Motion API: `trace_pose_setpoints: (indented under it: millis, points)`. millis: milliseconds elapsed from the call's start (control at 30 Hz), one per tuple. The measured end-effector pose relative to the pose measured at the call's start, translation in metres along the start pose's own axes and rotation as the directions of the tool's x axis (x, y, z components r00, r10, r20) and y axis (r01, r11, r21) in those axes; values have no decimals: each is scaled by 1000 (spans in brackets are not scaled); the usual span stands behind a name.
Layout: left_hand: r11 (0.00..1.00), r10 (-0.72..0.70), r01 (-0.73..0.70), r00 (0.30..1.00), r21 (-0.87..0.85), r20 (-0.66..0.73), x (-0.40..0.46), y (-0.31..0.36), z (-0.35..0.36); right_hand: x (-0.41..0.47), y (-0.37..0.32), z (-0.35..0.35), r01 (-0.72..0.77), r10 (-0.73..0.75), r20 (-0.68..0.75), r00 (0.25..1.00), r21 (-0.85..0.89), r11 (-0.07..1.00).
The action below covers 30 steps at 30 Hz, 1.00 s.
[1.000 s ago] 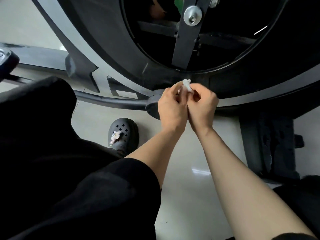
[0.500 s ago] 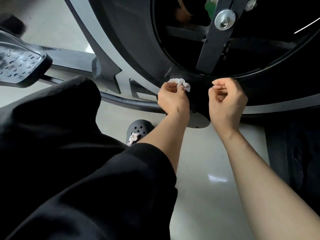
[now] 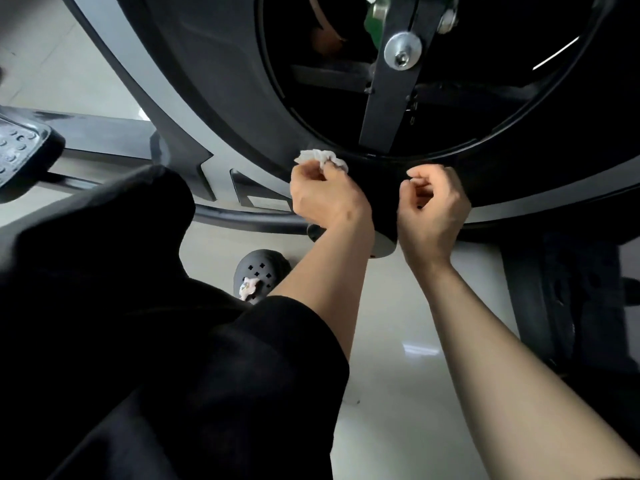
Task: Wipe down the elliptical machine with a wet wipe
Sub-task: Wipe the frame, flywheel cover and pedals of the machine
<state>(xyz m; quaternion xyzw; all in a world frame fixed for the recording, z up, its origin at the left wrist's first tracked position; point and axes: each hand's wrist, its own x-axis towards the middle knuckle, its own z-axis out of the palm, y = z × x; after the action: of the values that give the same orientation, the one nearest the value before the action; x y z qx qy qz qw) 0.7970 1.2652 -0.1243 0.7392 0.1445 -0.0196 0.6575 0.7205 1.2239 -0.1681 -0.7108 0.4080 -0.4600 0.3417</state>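
Observation:
The elliptical machine's black flywheel housing (image 3: 221, 81) with a grey trim band fills the top of the view. A crumpled white wet wipe (image 3: 320, 157) is pinched in the fingers of my left hand (image 3: 325, 195) and lies against the lower rim of the housing. My right hand (image 3: 433, 206) hovers just to the right, fingers loosely curled, holding nothing, close to the same rim. A black crank arm (image 3: 391, 95) with a silver bolt hangs inside the wheel opening.
A studded foot pedal (image 3: 20, 150) juts in at the left edge. A black rail (image 3: 242, 216) runs below the housing. My black-trousered knee (image 3: 138, 306) and a dark clog (image 3: 259, 275) stand on the pale glossy floor (image 3: 398, 341). A dark machine base (image 3: 571, 306) stands at right.
My hands were together around the wipe; they have parted. The left hand keeps the wipe at the rim and the right hand has drawn away to the right. The view shifted closer.

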Motion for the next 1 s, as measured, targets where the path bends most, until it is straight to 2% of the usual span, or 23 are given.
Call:
trace_pose_setpoints:
  millis: [33,100,167,200,233,333,400,467,500,567,600,667,700,767,833,1000]
  points:
    - [1000,-15,15,1000,11,6,-3,-1,1,1,4,-4,-47,46,-67,997,-8,999]
    - [991,-12,-15,981,136,192,-23,-10,4,5,15,-16,-138,133,-149,980,-20,990]
    - [976,-65,-42,878,212,474,-50,-23,11,10,25,-30,-187,178,-156,971,-47,981]
    - [970,-87,-56,828,236,554,-61,-27,15,12,29,-36,-199,189,-158,969,-55,978]
    - [965,-79,-78,825,251,559,-68,-29,20,15,33,-42,-209,197,-167,966,-55,976]
    - [984,0,-53,955,172,296,-75,-28,30,23,39,-55,-242,230,-211,950,-34,970]
    - [996,-22,10,991,91,135,-78,-26,32,26,40,-60,-269,262,-193,946,-9,963]
    - [991,-86,70,986,111,142,-78,-30,37,27,39,-60,-293,291,-163,943,17,956]
    - [985,-122,91,968,147,218,-78,-36,41,28,39,-60,-308,309,-150,939,33,951]
    - [964,-200,101,884,246,423,-83,-49,42,28,40,-60,-344,347,-107,932,46,938]
    - [954,-214,82,859,288,465,-87,-55,40,27,41,-59,-361,364,-85,928,43,931]
    - [956,-166,61,918,286,361,-91,-58,39,23,46,-58,-396,397,-69,915,31,918]
    - [968,-117,51,957,245,265,-89,-54,38,20,48,-56,-411,412,-69,908,27,911]
    - [988,-54,32,988,152,145,-82,-43,39,13,51,-54,-416,417,-53,907,27,909]
    - [994,-51,38,992,107,115,-74,-39,40,7,51,-49,-393,394,-19,919,28,919]
    - [975,-25,-1,994,224,111,-45,-31,27,9,25,-24,-277,271,83,959,64,959]
